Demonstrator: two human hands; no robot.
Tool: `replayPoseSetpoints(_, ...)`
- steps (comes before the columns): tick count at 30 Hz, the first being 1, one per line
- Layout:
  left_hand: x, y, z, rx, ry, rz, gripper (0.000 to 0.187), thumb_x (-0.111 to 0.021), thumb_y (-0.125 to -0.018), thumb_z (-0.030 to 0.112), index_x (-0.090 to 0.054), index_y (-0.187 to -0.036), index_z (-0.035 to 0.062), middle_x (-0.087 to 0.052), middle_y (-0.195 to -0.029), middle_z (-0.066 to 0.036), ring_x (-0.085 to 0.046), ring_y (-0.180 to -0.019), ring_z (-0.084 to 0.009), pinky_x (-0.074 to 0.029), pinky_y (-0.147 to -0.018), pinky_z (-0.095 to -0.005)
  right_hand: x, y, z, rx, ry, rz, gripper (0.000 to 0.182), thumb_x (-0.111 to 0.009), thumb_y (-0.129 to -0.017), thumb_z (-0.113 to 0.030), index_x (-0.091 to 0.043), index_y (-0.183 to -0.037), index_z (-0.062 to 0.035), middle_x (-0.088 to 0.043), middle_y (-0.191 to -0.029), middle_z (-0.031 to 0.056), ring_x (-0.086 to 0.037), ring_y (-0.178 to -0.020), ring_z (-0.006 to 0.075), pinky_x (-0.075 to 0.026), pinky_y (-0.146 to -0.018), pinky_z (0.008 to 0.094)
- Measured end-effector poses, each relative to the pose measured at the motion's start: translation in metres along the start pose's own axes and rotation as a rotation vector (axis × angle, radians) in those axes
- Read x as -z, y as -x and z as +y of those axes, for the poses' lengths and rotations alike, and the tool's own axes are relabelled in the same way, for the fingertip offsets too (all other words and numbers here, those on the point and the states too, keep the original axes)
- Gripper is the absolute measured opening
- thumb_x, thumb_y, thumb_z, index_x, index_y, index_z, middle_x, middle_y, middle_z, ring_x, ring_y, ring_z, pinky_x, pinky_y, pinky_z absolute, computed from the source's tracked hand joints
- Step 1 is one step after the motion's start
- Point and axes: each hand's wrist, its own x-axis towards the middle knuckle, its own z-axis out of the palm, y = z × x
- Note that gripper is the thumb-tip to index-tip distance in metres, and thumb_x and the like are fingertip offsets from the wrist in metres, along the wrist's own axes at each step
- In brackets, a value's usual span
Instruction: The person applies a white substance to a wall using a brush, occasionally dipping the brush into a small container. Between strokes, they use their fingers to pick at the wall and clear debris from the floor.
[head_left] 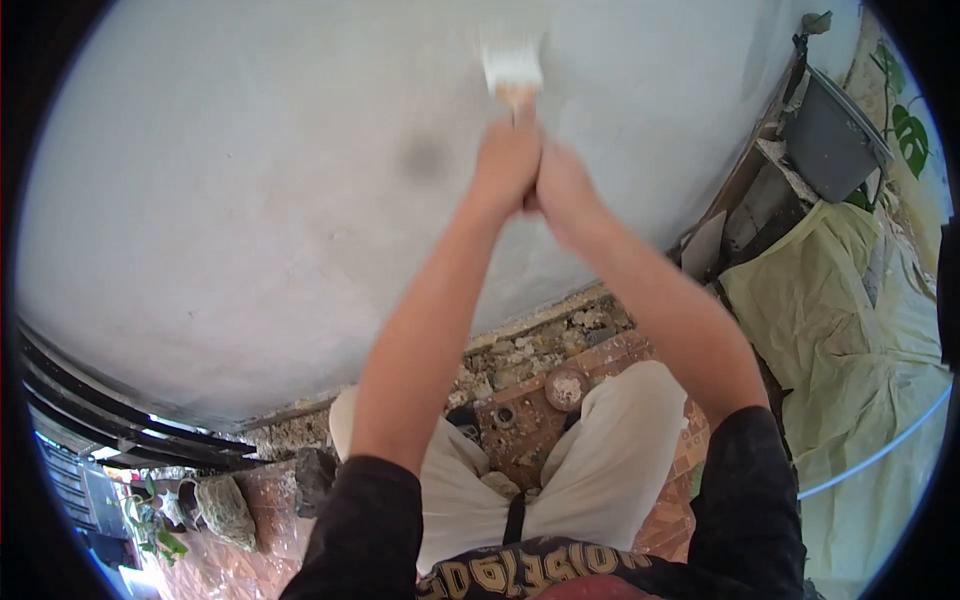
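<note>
Both my hands are raised together in front of a pale wall (270,200). A wide brush (513,70) with white bristles and a wooden handle points up from them, its bristles at the wall. My left hand (508,165) is closed round the handle. Pressed against its right side, my right hand (565,185) is closed too, slightly blurred; the handle's lower part is hidden between the two hands. A dark smudge shows on the wall to the left of my hands.
A grey plastic tub (830,135) stands at the upper right, above a pale green sheet (830,320). Rubble (510,360) lines the wall's foot. A small round container (566,388) is on the tiles between my knees. Black slats (110,410) and stones (226,510) are at left.
</note>
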Motion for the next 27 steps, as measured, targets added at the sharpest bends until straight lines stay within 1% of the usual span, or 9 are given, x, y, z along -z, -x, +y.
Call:
replayPoseSetpoints(2, -0.022, 0.036, -0.069, 0.231, 0.027, -0.001, 0.061, -0.034, -0.094, 0.047, -0.051, -0.112, -0.0093, -0.058, -0.099, -0.034, -0.056, -0.096, -0.0443, -0.043, -0.080, -0.0465, 0.022, 0.024, 0.054, -0.200, -0.005, -0.052, 0.052, -0.030, -0.096, -0.053, -0.052, -0.081, -0.0075, -0.042, -0.055, 0.0016, -0.037, -0.043, 0.0126, -0.028, -0.039, 0.0292)
replayPoseSetpoints(5, -0.054, 0.099, -0.155, 0.777, 0.619, -0.165, 0.043, -0.039, -0.094, 0.043, -0.051, -0.088, 0.0019, -0.052, -0.063, -0.011, -0.051, -0.050, -0.0228, -0.042, -0.045, -0.0414, 0.070, 0.047, 0.156, -0.665, -0.100, -0.055, 0.035, -0.034, -0.096, -0.032, -0.049, -0.074, -0.0105, -0.040, -0.053, 0.0012, -0.036, -0.042, 0.0127, -0.024, -0.038, 0.0295)
replayPoseSetpoints(8, -0.067, 0.107, -0.156, 0.828, 0.733, -0.105, 0.036, -0.047, -0.092, 0.042, -0.050, -0.084, 0.0077, -0.049, -0.058, -0.007, -0.049, -0.045, -0.0192, -0.033, -0.033, -0.0355, 0.082, 0.046, 0.153, -0.731, -0.156, -0.071, 0.028, -0.035, -0.094, -0.023, -0.046, -0.070, -0.0111, -0.037, -0.052, 0.0005, -0.034, -0.042, 0.0132, -0.023, -0.038, 0.0314)
replayPoseSetpoints(13, -0.025, 0.044, -0.005, 0.420, 0.638, -0.220, 0.036, -0.037, -0.097, 0.034, -0.045, -0.080, 0.0027, -0.046, -0.057, -0.008, -0.044, -0.040, -0.0179, -0.034, -0.032, -0.0344, 0.037, 0.016, 0.015, -0.224, -0.119, -0.033, 0.036, -0.038, -0.097, -0.032, -0.045, -0.069, -0.0101, -0.035, -0.052, -0.0007, -0.031, -0.041, 0.0121, -0.024, -0.039, 0.0294)
replayPoseSetpoints(15, -0.015, 0.032, 0.044, -0.030, 0.453, -0.032, 0.039, -0.035, -0.097, 0.035, -0.047, -0.080, 0.0014, -0.046, -0.059, -0.008, -0.044, -0.041, -0.0169, -0.032, -0.030, -0.0342, 0.019, 0.019, -0.037, 0.023, -0.069, -0.128, 0.037, -0.039, -0.097, -0.038, -0.044, -0.073, -0.0105, -0.035, -0.053, -0.0018, -0.032, -0.042, 0.0111, -0.025, -0.040, 0.0283)
replayPoseSetpoints(18, 0.002, 0.027, 0.088, -0.054, 0.513, -0.092, 0.040, -0.035, -0.097, 0.035, -0.050, -0.083, 0.0006, -0.047, -0.062, -0.009, -0.043, -0.043, -0.0160, -0.035, -0.033, -0.0328, 0.006, 0.007, -0.067, 0.142, -0.073, -0.161, 0.040, -0.038, -0.096, -0.045, -0.044, -0.077, -0.0111, -0.035, -0.054, -0.0025, -0.032, -0.041, 0.0111, -0.027, -0.039, 0.0276)
replayPoseSetpoints(23, -0.020, 0.022, -0.039, 0.059, -0.031, 0.033, 0.050, -0.037, -0.095, 0.042, -0.053, -0.100, -0.0058, -0.057, -0.076, -0.015, -0.056, -0.069, -0.0249, -0.046, -0.063, -0.0389, 0.021, 0.008, 0.040, -0.174, -0.194, -0.023, 0.038, -0.037, -0.096, -0.041, -0.049, -0.078, -0.0106, -0.050, -0.058, 0.0008, -0.044, -0.042, 0.0116, -0.031, -0.038, 0.0267)
replayPoseSetpoints(24, -0.033, 0.032, -0.078, 0.115, 0.143, 0.033, 0.051, -0.035, -0.095, 0.045, -0.053, -0.095, -0.0033, -0.056, -0.072, -0.014, -0.055, -0.060, -0.0238, -0.045, -0.054, -0.0382, 0.027, 0.022, 0.057, -0.278, -0.194, -0.016, 0.038, -0.037, -0.097, -0.040, -0.048, -0.076, -0.0110, -0.047, -0.055, 0.0004, -0.041, -0.041, 0.0120, -0.029, -0.038, 0.0271)
replayPoseSetpoints(27, -0.036, 0.090, -0.081, 0.750, 0.443, -0.221, 0.039, -0.039, -0.095, 0.042, -0.048, -0.082, 0.0065, -0.049, -0.060, -0.008, -0.046, -0.042, -0.0192, -0.037, -0.037, -0.0363, 0.060, 0.044, 0.116, -0.591, -0.302, -0.043, 0.039, -0.036, -0.097, -0.038, -0.044, -0.068, -0.0123, -0.038, -0.047, -0.0009, -0.034, -0.036, 0.0121, -0.024, -0.036, 0.0283)
